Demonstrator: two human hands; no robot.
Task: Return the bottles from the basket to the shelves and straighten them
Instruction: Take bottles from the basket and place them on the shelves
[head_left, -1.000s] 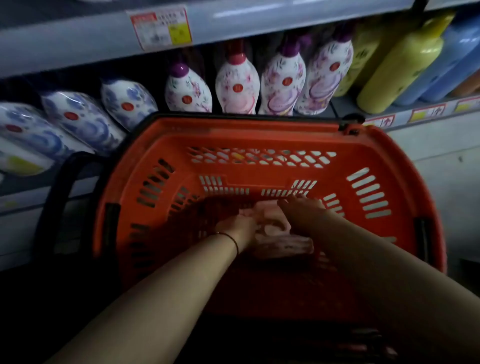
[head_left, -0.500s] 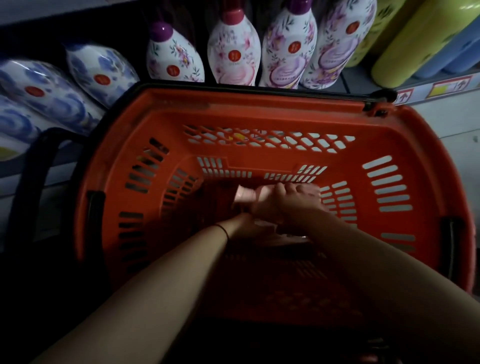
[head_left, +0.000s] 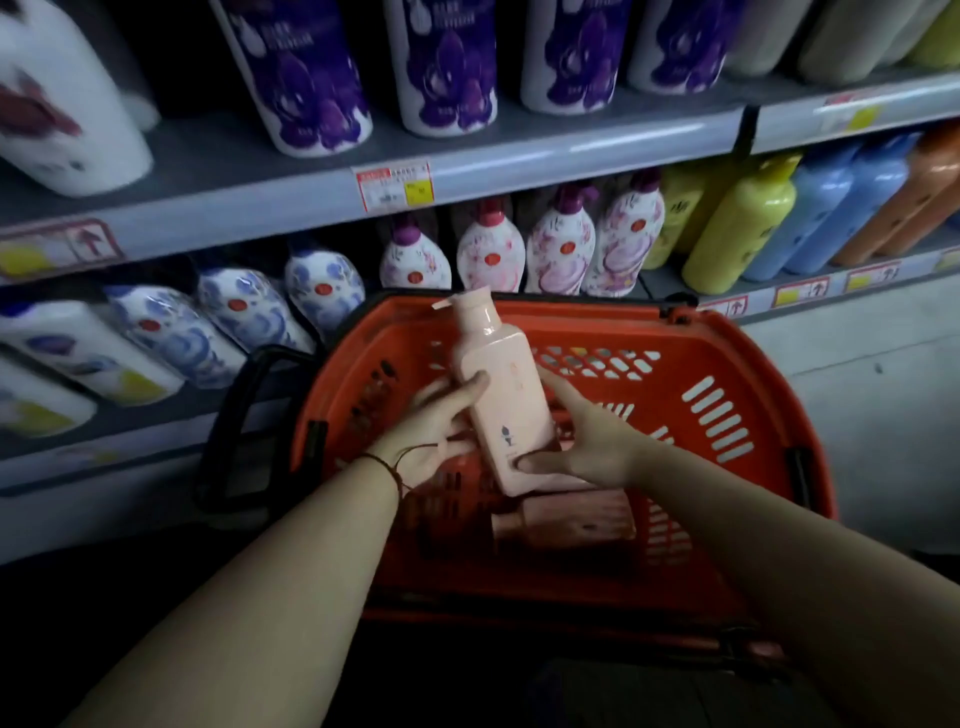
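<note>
Both forearms reach in from the near edge over the orange basket (head_left: 753, 431). A second ago both hands were down on the basket floor, working at pink bottles there; now one pink bottle (head_left: 498, 395) is lifted clear, held above the basket, pump cap away from the person and tilted slightly left. Left hand (head_left: 434, 439) cups its left side, fingers curled behind and thumb on the front; right hand (head_left: 582, 441) wraps the base end, thumb pressed across the bottom. Another pink bottle (head_left: 566, 519) lies on the basket floor beneath, so more trips likely. View has tipped up: lower shelf (head_left: 779, 296) behind the basket shows floral pump bottles (head_left: 561, 249) and yellow bottles (head_left: 737, 234); the upper shelf (head_left: 519, 161) carries purple-labelled bottles (head_left: 447, 67). No matching pink row visible; placement spot can't be judged.
</note>
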